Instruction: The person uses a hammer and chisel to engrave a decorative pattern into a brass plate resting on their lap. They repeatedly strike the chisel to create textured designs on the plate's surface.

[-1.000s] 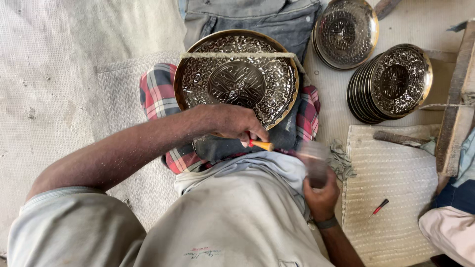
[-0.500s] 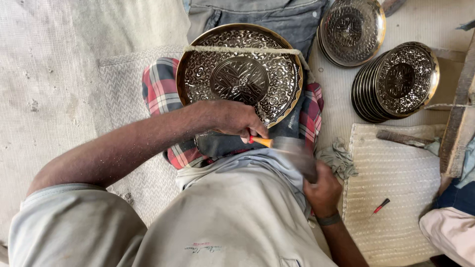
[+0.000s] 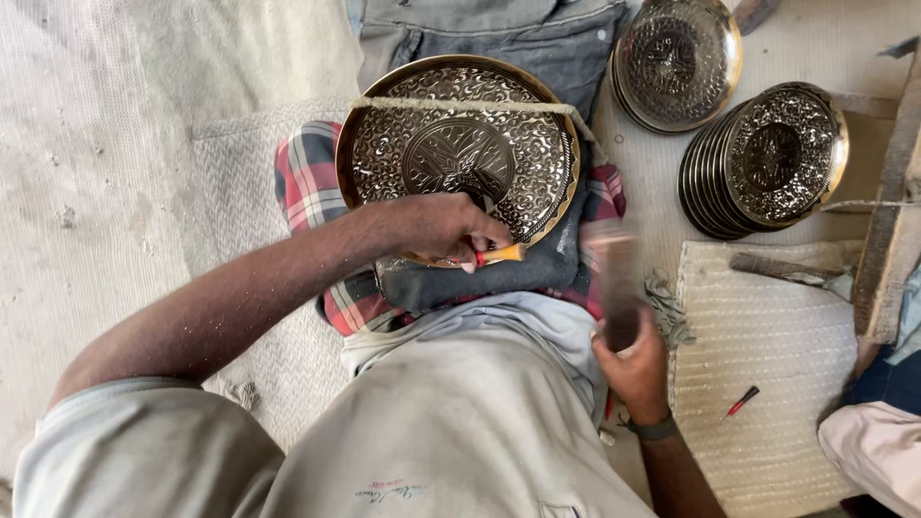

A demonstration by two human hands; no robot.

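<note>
Over on the left, your left forearm runs in across the pale woven mat (image 3: 230, 192), and your left hand (image 3: 436, 228) is clenched around a slim orange-handled punch (image 3: 501, 254), its tip pressed at the near rim of the big round engraved metal tray (image 3: 459, 144). That tray rests tilted on a red-and-white checked cloth (image 3: 305, 177) in your lap, with a cord (image 3: 460, 102) stretched across its upper part; compared with half a second ago it sits much the same. Further right, your right hand (image 3: 633, 360) grips a dark hammer (image 3: 614, 278), which is blurred and now raised higher than before, when it hung low near your lap. Beyond it lie a stack of smaller engraved plates (image 3: 767, 158), another single plate (image 3: 676, 62) and a small red-handled tool (image 3: 743, 400) on the ribbed white mat (image 3: 767, 345).
</note>
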